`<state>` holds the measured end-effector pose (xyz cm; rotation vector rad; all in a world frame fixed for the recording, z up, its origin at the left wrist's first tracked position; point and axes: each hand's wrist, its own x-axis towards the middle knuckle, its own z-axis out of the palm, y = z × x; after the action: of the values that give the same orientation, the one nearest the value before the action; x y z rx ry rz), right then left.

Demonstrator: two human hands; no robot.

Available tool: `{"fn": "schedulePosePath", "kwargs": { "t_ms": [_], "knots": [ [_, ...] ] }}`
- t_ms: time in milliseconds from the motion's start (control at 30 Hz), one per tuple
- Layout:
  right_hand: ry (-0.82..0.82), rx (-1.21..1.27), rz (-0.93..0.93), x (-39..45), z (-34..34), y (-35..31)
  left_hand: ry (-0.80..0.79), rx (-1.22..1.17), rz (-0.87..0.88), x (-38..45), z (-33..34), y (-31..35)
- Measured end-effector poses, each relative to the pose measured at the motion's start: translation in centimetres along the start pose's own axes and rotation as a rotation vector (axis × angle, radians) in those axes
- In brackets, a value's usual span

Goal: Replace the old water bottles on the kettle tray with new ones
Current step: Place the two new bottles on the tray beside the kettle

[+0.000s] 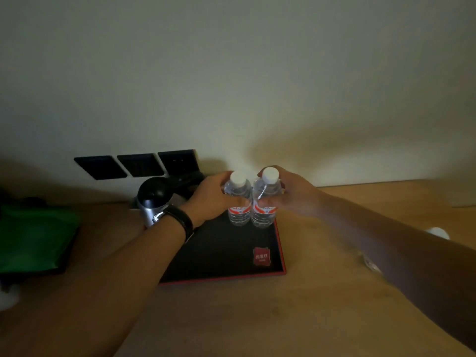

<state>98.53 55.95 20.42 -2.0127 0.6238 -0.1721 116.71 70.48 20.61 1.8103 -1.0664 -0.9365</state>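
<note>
Two small clear water bottles with white caps and red-and-white labels stand upright side by side at the far right corner of the black, red-rimmed kettle tray point(221, 278). My left hand point(211, 199) is wrapped around the left bottle point(238, 199). My right hand point(296, 195) is wrapped around the right bottle point(265, 199). The bottles touch or nearly touch each other. A silver kettle with a black lid point(152, 202) stands at the tray's far left, partly behind my left wrist.
The tray lies on a wooden desk point(322, 292) against a pale wall with three dark socket plates point(136, 164). A small red card point(262, 256) lies on the tray. A green bag point(33, 238) sits at left. Another clear bottle point(371, 264) shows behind my right forearm.
</note>
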Motion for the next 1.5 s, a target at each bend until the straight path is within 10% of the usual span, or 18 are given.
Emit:
{"fn": "schedulePosePath", "kwargs": {
  "t_ms": [500, 1500],
  "knots": [
    [0.339, 0.089, 0.084, 6.1, 2.6, 6.9, 0.291, -0.039, -0.018, 6.3, 2.4, -5.2],
    [0.318, 0.211, 0.168, 6.0, 7.7, 11.6, 0.315, -0.114, -0.222, 7.3, 7.8, -12.2]
  ]
}}
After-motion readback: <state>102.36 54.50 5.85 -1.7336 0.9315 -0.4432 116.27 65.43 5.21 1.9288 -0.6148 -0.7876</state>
